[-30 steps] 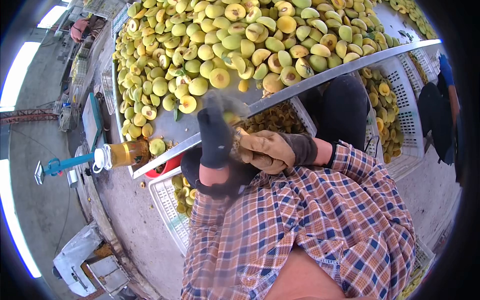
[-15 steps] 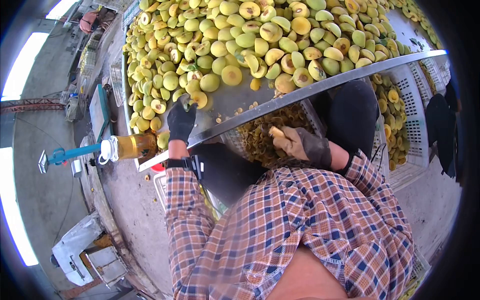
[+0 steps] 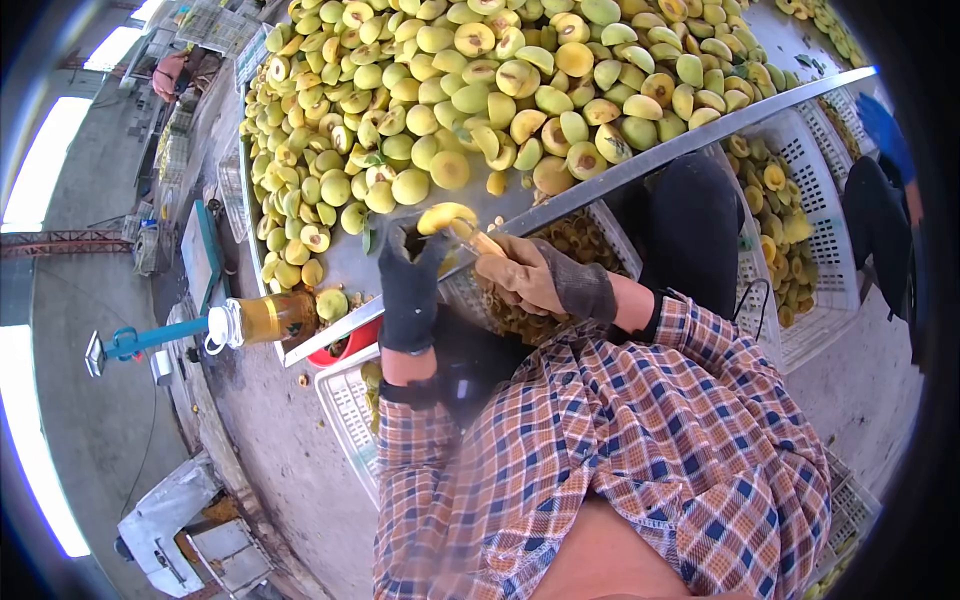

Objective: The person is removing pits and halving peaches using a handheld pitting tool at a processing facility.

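Honestly, centre frame at the table (image 3: 600,180) edge: left hand (image 3: 410,285) cups a peach half (image 3: 445,217), right hand (image 3: 525,278) grips a tool (image 3: 478,238). Looks soft, slippery, bruisable; hold its sides.

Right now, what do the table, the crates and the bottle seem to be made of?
The table looks like bare sheet metal: grey, dull shine, folded edge. The crates seem white moulded plastic, with a perforated grid. The bottle looks like clear plastic or glass holding amber liquid; which, I cannot tell.

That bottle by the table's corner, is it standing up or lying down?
Lying down. The bottle rests on its side at the table edge, white cap pointing left, amber liquid showing along its length.
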Available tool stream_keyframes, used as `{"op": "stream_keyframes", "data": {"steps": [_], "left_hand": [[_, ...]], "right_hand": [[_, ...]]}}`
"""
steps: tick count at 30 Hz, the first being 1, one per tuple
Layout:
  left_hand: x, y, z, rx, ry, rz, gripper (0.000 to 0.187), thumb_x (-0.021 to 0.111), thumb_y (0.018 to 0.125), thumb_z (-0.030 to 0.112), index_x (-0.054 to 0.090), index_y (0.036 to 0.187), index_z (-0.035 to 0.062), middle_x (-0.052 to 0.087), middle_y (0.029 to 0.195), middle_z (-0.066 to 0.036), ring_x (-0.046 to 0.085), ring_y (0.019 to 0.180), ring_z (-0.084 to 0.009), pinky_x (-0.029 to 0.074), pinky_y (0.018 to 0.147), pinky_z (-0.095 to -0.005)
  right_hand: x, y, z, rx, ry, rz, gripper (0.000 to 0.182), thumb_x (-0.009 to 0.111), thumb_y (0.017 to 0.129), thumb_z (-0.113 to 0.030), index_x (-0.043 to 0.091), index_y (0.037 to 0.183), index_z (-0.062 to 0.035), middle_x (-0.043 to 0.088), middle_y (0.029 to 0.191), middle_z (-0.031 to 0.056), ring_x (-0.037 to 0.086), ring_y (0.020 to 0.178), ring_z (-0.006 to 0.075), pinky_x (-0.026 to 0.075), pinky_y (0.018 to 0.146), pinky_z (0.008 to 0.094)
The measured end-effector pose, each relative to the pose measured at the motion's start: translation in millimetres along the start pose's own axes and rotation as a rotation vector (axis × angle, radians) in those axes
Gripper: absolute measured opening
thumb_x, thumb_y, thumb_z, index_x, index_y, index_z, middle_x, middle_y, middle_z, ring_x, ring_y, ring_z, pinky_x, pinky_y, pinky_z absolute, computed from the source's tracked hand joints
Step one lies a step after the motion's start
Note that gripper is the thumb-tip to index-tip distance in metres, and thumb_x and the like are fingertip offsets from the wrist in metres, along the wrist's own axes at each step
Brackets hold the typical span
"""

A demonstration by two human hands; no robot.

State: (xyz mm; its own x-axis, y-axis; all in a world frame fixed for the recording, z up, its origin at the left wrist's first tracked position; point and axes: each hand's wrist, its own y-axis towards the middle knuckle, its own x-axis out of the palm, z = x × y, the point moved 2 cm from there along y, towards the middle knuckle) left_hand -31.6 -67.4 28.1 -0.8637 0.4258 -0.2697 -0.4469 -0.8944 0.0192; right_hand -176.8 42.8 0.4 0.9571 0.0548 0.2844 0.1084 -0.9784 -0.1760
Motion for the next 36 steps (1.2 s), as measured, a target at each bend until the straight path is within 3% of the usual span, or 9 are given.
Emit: {"op": "stream_keyframes", "data": {"steps": [5, 8, 11, 15, 19, 22, 25, 30, 36], "left_hand": [[13.2, -22.9, -1.2, -0.033, -0.037, 0.087, 0.023, 0.068, 0.089, 0.015, 0.062, 0.103, -0.0020, 0.066, 0.089, -0.008, 0.062, 0.083, -0.0137, 0.050, 0.075, -0.0280], [13.5, -30.0, 6.7, -0.046, 0.016, 0.085, 0.025, 0.064, 0.091, 0.016, 0.061, 0.107, -0.0028, 0.065, 0.095, -0.009, 0.061, 0.088, -0.0153, 0.049, 0.079, -0.0302], [10.4, -37.2, 20.7, 0.160, 0.188, 0.046, 0.028, 0.062, 0.091, 0.014, 0.060, 0.113, -0.0034, 0.065, 0.102, -0.011, 0.062, 0.093, -0.0178, 0.049, 0.083, -0.0319], [9.0, -41.0, 30.2, -0.017, -0.178, -0.030, 0.032, 0.061, 0.089, 0.010, 0.060, 0.119, -0.0022, 0.065, 0.110, -0.013, 0.063, 0.100, -0.0212, 0.050, 0.087, -0.0328], [-8.1, -42.4, 9.9, 0.674, 0.496, -0.122, 0.031, 0.056, 0.090, 0.002, 0.056, 0.121, -0.0020, 0.067, 0.108, -0.021, 0.066, 0.095, -0.0345, 0.052, 0.087, -0.0388], [-3.5, -35.1, 9.3, 0.058, -0.078, -0.219, 0.040, 0.045, 0.101, 0.028, 0.060, 0.120, -0.0044, 0.067, 0.109, -0.012, 0.065, 0.097, -0.0203, 0.053, 0.086, -0.0331], [-11.7, -42.2, -14.2, 0.049, -0.026, -0.103, 0.036, 0.048, 0.101, 0.026, 0.060, 0.122, -0.0010, 0.066, 0.107, -0.011, 0.066, 0.091, -0.0193, 0.054, 0.076, -0.0307], [-69.0, -81.0, -23.9, -0.280, -0.369, 0.147, 0.033, 0.050, 0.098, 0.019, 0.056, 0.127, 0.0030, 0.065, 0.105, -0.011, 0.067, 0.078, -0.0206, 0.058, 0.060, -0.0304], [-194.9, -222.5, -82.8, -0.323, 0.380, 0.379, 0.040, 0.046, 0.088, 0.000, 0.057, 0.126, 0.0034, 0.064, 0.114, -0.011, 0.062, 0.107, -0.0197, 0.049, 0.093, -0.0297]], "right_hand": [[3.0, 4.8, 15.2, -0.063, -0.098, -0.043, 0.031, 0.049, 0.100, -0.028, 0.055, 0.112, 0.0002, 0.061, 0.085, 0.0052, 0.059, 0.083, 0.0144, 0.046, 0.075, 0.0287], [4.7, 1.8, 21.8, -0.306, -0.236, 0.062, 0.032, 0.048, 0.100, -0.031, 0.057, 0.104, -0.0010, 0.054, 0.071, 0.0028, 0.054, 0.062, 0.0115, 0.045, 0.057, 0.0262], [6.9, -11.3, 3.7, 0.339, 0.323, -0.298, 0.037, 0.046, 0.102, -0.038, 0.057, 0.094, -0.0036, 0.043, 0.057, -0.0013, 0.038, 0.042, 0.0072, 0.031, 0.038, 0.0239], [8.7, -23.9, 3.7, 0.421, 0.695, -0.488, 0.044, 0.043, 0.103, -0.046, 0.057, 0.088, -0.0068, 0.034, 0.051, -0.0050, 0.025, 0.035, 0.0043, 0.018, 0.032, 0.0221], [7.4, -27.6, -2.3, 0.430, 0.606, -0.517, 0.045, 0.045, 0.102, -0.046, 0.058, 0.087, -0.0054, 0.036, 0.051, -0.0033, 0.029, 0.036, 0.0063, 0.023, 0.034, 0.0233], [-1.0, -24.3, -1.6, 0.226, 0.129, -0.415, 0.042, 0.051, 0.099, -0.042, 0.060, 0.089, -0.0023, 0.048, 0.056, 0.0025, 0.046, 0.044, 0.0126, 0.038, 0.043, 0.0272], [-7.1, -25.7, -8.4, -0.010, -0.571, -0.267, 0.037, 0.060, 0.093, -0.036, 0.061, 0.098, 0.0009, 0.067, 0.075, 0.0156, 0.067, 0.069, 0.0247, 0.052, 0.066, 0.0383], [-42.0, -31.0, 35.5, -0.022, -0.800, 0.014, 0.020, 0.060, 0.093, -0.023, 0.059, 0.099, -0.0033, 0.054, 0.066, 0.0053, 0.054, 0.063, 0.0124, 0.044, 0.058, 0.0278], [-48.1, -43.5, 43.6, 0.322, -0.171, -0.029, 0.020, 0.058, 0.093, -0.025, 0.057, 0.097, -0.0057, 0.045, 0.066, -0.0045, 0.041, 0.054, 0.0047, 0.030, 0.047, 0.0221]]}}
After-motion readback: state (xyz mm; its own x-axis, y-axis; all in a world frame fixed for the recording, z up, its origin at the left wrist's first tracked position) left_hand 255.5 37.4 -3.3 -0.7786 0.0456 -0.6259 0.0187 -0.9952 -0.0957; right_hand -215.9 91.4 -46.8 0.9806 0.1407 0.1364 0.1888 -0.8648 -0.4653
